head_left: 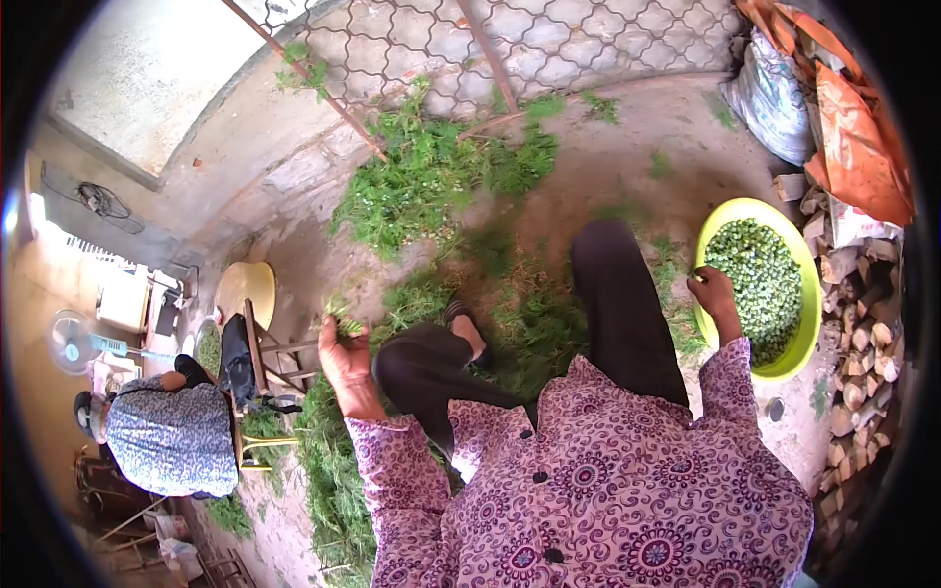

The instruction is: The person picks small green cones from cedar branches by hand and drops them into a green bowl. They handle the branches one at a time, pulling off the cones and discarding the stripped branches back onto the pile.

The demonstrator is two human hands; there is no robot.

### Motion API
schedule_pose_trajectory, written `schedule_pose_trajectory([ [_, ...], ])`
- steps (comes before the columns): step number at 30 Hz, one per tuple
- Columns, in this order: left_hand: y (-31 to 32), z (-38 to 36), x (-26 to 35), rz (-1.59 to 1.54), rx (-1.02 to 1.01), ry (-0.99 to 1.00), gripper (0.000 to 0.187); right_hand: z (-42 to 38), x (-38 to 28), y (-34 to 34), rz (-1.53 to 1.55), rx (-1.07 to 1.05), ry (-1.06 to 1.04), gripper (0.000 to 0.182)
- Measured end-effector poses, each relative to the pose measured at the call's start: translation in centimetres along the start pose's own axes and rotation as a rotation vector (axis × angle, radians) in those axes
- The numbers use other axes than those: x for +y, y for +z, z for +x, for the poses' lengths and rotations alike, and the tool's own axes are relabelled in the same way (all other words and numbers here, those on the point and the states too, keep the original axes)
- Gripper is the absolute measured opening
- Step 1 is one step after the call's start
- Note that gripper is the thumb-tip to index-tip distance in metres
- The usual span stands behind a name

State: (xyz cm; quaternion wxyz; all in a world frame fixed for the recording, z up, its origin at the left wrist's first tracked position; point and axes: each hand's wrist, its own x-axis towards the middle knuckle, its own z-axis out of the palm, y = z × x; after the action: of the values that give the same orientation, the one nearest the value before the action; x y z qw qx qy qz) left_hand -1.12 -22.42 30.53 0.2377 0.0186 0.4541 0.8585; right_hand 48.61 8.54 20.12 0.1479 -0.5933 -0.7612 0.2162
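My left hand (348,370) is raised beside my left knee, its fingers closed on a small green sprig (343,318). My right hand (718,296) is at the near-left rim of a yellow-green basin (784,367), with its fingers curled together; whatever may be in them is hidden. Many small, round, pale green buds or fruits (753,284) fill the basin. Feathery green plants (412,191) lie heaped on the ground ahead of me. More cut greenery (333,475) is spread by my left side and between my legs.
Stacked firewood (858,392) lines the right side, below an orange sack (858,147) and a white sack (769,98). At left another person (172,436) sits bent over, near a fan (78,341) and a round wooden board (245,294). A metal lattice (588,49) stands ahead.
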Motion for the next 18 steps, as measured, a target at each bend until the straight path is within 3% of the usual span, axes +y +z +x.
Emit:
schedule_pose_trajectory([
  [2,-2.3,-1.0,1.8,-0.002,0.027,0.066,0.013,0.6,-0.5,0.3,0.046,0.021,-0.014,0.034],
  [6,-7.7,-3.5,1.9,0.339,0.105,0.154,0.014,0.9,0.4,2.7,-0.023,0.042,-0.141,0.033],
  [7,-7.0,-5.5,1.3,0.508,0.359,0.168,0.015,1.0,1.5,3.9,-0.018,0.046,-0.199,0.034],
  [8,-8.4,-6.5,0.9,0.725,0.314,0.129,0.016,0.7,2.2,4.8,0.016,0.044,-0.222,0.034],
  [12,-12.2,-9.4,-3.0,0.876,0.315,-0.055,0.015,-0.8,2.3,5.0,-0.009,-0.152,-0.162,0.036],
  [15,-15.5,-10.2,-5.3,1.346,0.236,-0.199,0.022,-1.7,2.6,5.2,0.035,-0.185,-0.142,0.036],
  [16,-14.0,-11.5,-5.6,1.4,0.241,-0.197,0.027,-1.8,2.8,5.3,0.046,-0.19,-0.144,0.036],
  [18,-16.5,-11.2,-7.0,1.825,0.023,-0.019,0.039,-1.9,2.9,5.4,0.05,-0.2,-0.131,0.035],
])
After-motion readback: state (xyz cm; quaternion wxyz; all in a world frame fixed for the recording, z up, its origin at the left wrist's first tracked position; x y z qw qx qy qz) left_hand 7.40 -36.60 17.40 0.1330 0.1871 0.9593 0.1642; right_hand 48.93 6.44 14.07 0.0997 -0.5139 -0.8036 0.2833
